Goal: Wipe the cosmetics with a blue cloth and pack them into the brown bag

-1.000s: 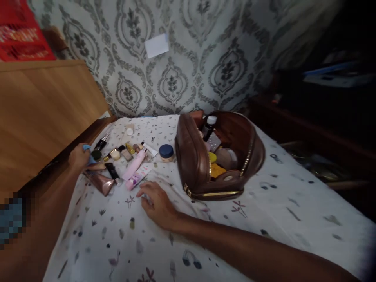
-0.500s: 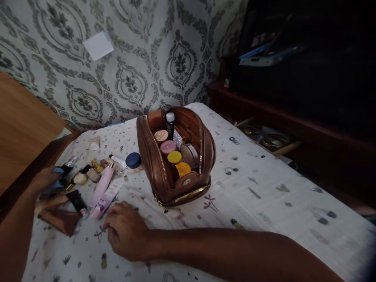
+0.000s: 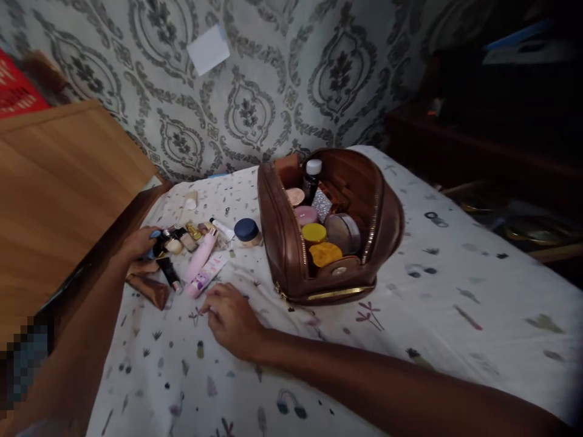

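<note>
Among small cosmetics at the far left, my left hand (image 3: 138,243) is closed around a light-blue item (image 3: 155,235), whose kind is mostly hidden by the fingers. Beside it lie small bottles (image 3: 173,244), a black tube (image 3: 169,275) and a brown pouch (image 3: 149,290). My right hand (image 3: 233,318) rests on the sheet, holding nothing, its fingers loosely bent and apart. Just beyond its fingertips are a pink-and-white tube (image 3: 204,278) and a pink bottle (image 3: 200,256). A brown cosmetic bag (image 3: 285,243) stands unzipped to the right, holding several jars and a dark bottle (image 3: 311,181).
A blue-lidded jar (image 3: 246,230) stands beside the bag on the patterned bedsheet (image 3: 291,370). A wooden panel (image 3: 68,182) borders the bed at left. Behind is a patterned wall (image 3: 255,91); dark furniture (image 3: 460,152) stands at right.
The view has turned left, so the bag and cosmetics appear farther right. My left hand stays at the light-blue item, and my right hand still rests on the sheet.
</note>
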A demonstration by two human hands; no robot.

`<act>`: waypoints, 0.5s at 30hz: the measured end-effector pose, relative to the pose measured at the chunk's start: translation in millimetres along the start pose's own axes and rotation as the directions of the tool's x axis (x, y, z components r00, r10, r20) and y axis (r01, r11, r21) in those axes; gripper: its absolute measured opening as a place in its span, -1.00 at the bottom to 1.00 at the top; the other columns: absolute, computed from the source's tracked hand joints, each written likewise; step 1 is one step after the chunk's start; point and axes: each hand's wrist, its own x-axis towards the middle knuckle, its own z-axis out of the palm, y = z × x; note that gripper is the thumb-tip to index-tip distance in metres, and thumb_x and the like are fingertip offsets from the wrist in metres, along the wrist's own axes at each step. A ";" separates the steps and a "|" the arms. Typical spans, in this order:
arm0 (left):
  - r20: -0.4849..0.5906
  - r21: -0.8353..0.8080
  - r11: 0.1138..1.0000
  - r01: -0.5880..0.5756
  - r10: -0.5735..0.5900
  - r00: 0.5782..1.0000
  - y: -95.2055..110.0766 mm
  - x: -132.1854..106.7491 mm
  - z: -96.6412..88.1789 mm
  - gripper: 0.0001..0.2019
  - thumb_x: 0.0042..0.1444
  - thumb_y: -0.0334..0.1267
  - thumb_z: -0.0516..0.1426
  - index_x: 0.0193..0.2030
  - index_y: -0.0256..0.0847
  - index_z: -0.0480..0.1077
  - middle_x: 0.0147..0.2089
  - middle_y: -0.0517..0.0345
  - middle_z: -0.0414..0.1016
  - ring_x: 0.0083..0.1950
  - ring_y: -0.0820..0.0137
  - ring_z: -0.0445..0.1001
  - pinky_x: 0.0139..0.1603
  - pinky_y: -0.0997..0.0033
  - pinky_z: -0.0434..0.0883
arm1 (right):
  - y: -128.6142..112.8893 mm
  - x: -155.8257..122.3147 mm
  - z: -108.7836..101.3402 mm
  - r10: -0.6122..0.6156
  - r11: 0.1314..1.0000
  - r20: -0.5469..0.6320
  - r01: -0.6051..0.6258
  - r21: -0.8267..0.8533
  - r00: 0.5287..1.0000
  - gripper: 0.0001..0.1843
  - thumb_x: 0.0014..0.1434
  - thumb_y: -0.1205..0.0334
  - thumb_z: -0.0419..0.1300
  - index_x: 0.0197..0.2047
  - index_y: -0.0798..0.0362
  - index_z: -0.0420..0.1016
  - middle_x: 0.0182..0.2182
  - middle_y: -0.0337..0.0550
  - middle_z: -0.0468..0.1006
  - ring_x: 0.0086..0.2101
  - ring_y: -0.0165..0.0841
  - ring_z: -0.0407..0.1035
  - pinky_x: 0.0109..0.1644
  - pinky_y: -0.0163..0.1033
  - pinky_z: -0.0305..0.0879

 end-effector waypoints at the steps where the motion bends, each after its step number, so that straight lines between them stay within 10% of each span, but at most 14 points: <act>1: -0.004 -0.007 1.000 -0.008 0.008 1.000 0.9 -1.6 0.6 -0.59 0.05 -0.27 0.08 0.06 -0.23 0.45 0.05 0.00 0.57 0.07 0.16 0.48 0.03 0.37 0.38 | -0.2 0.0 -0.2 0.002 1.000 0.003 -0.002 0.009 1.000 -0.74 0.03 0.56 0.10 -0.30 0.08 0.51 -0.21 -0.08 0.53 -0.10 -0.26 0.35 0.04 -0.16 0.28; 15: -0.304 -0.165 0.986 -0.032 -0.019 0.953 36.0 -29.1 -5.7 -0.60 0.19 -0.03 -0.04 -0.18 -0.31 0.46 -0.25 0.02 0.56 -0.22 0.27 0.42 -0.19 0.38 0.35 | -0.5 -0.6 -0.3 0.032 0.999 0.017 -0.032 0.017 0.999 -0.70 0.03 0.61 0.09 -0.28 0.10 0.52 -0.17 -0.05 0.52 -0.06 -0.22 0.36 0.08 -0.09 0.28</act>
